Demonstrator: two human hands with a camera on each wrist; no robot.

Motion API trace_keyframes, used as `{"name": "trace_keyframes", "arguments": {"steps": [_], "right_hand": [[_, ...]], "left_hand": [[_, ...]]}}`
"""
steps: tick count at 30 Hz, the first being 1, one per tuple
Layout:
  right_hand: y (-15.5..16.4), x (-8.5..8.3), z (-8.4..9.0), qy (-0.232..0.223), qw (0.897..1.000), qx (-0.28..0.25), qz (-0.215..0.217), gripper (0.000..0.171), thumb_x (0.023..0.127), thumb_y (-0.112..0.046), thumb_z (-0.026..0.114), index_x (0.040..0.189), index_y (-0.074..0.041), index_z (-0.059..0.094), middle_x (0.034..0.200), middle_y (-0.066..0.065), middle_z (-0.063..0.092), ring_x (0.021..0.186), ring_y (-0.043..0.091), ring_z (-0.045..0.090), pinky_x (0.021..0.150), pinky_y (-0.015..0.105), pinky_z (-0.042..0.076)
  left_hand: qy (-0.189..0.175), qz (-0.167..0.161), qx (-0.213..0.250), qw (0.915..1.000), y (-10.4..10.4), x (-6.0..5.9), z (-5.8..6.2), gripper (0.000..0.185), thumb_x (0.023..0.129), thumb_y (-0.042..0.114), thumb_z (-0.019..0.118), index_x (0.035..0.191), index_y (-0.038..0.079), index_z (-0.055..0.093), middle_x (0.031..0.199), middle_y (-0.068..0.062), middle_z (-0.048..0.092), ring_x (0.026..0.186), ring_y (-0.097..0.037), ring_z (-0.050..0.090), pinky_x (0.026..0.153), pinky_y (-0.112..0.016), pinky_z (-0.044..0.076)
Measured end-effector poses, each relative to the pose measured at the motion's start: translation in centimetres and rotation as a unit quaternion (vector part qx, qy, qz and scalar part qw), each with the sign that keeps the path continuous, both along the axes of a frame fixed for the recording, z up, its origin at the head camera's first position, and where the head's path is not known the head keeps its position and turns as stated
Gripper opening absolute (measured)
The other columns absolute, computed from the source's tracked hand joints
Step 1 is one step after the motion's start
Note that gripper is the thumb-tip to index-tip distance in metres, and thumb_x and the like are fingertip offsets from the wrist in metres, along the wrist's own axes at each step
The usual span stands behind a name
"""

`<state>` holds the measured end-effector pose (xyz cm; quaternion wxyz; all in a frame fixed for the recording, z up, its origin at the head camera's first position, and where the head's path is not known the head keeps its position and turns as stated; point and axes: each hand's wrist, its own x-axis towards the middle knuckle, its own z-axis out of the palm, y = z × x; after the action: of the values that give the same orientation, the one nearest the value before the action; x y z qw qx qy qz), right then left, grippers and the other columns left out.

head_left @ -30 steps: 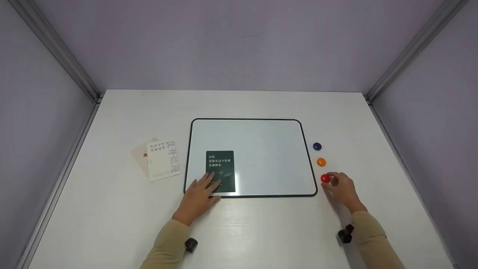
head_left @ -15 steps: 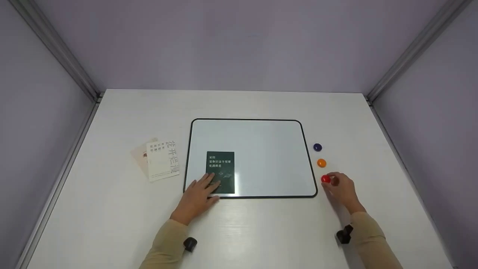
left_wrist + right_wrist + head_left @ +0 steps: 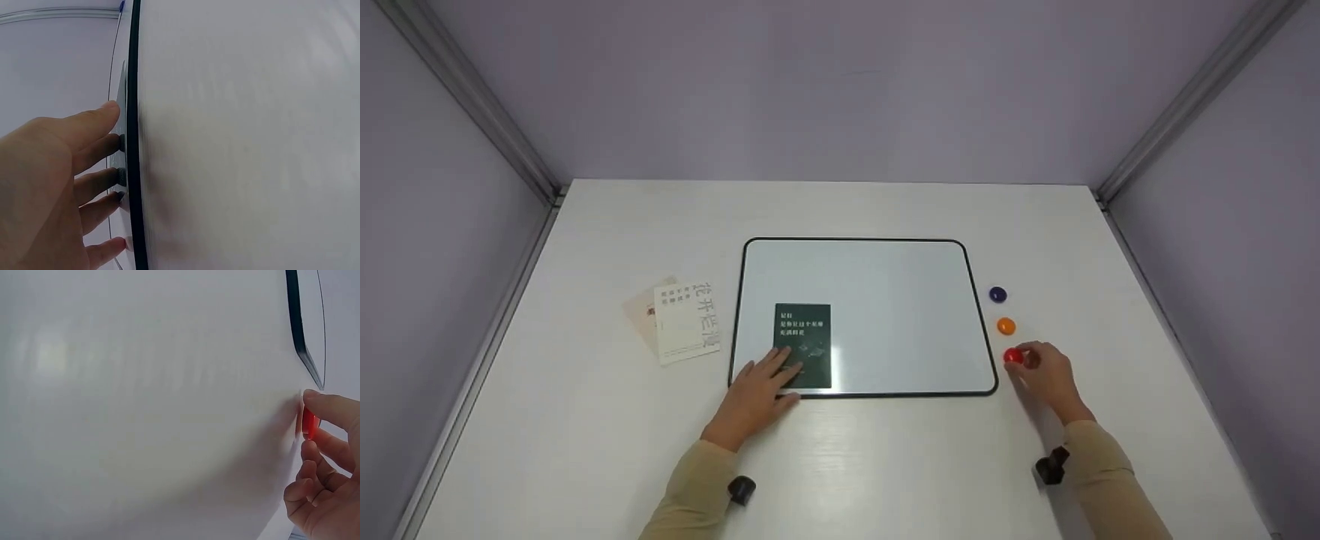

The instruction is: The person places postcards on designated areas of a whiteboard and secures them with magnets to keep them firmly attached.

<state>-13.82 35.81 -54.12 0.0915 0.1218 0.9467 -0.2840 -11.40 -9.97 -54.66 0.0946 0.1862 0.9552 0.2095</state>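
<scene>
Red magnet [image 3: 309,423] mostly hidden by fingers [image 3: 332,408]; lower booklet [image 3: 641,315] seemingly half covered.

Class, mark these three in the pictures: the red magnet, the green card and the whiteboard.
red magnet [image 3: 1013,356], head view, on its rounded top beside the right hand's fingers.
green card [image 3: 804,337], head view, on the middle of its face.
whiteboard [image 3: 885,300], head view, on a bare part of its surface.
</scene>
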Motion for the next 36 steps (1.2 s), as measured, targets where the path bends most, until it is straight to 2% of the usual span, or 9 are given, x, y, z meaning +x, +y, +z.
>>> {"name": "trace_keyframes", "arguments": {"steps": [8,20,29,36], "right_hand": [[-0.4,-0.4,0.4,0.010,1.000,-0.007,0.013,0.040,0.091,-0.018,0.066,0.123,0.003,0.056,0.099,0.017,0.055,0.091,0.025,0.049,0.070,0.020,0.043],[-1.5,-1.2,0.9,0.040,0.998,-0.009,0.047,0.037,0.090,-0.014,0.067,0.119,0.006,0.059,0.093,0.018,0.056,0.084,0.024,0.049,0.065,0.024,0.040],[-2.9,-2.1,1.4,0.061,0.997,-0.020,0.051,0.035,0.089,-0.019,0.068,0.115,0.004,0.061,0.090,0.014,0.055,0.080,0.021,0.047,0.060,0.020,0.038],[-4.3,-2.7,1.8,0.073,0.994,-0.014,0.076,0.036,0.088,-0.018,0.070,0.115,0.004,0.060,0.092,0.016,0.056,0.081,0.022,0.048,0.061,0.021,0.038]], "left_hand": [[-0.004,0.004,-0.001,1.0000,0.0,0.0,-0.1,0.051,0.095,0.036,0.058,0.140,0.013,0.051,0.155,-0.013,0.039,0.146,-0.033,0.033,0.117,-0.057,0.030],[-0.011,0.006,0.004,0.9999,0.0,0.1,0.2,0.052,0.093,0.037,0.061,0.139,0.012,0.052,0.155,-0.013,0.039,0.147,-0.033,0.032,0.117,-0.057,0.029],[-0.015,0.003,-0.003,0.9999,0.0,0.3,0.0,0.060,0.093,0.050,0.056,0.143,0.017,0.048,0.158,-0.010,0.034,0.149,-0.031,0.028,0.121,-0.054,0.025],[-0.020,0.007,0.000,0.9998,0.1,0.4,0.1,0.064,0.091,0.054,0.055,0.143,0.018,0.047,0.158,-0.009,0.033,0.150,-0.030,0.027,0.122,-0.054,0.024]]}}
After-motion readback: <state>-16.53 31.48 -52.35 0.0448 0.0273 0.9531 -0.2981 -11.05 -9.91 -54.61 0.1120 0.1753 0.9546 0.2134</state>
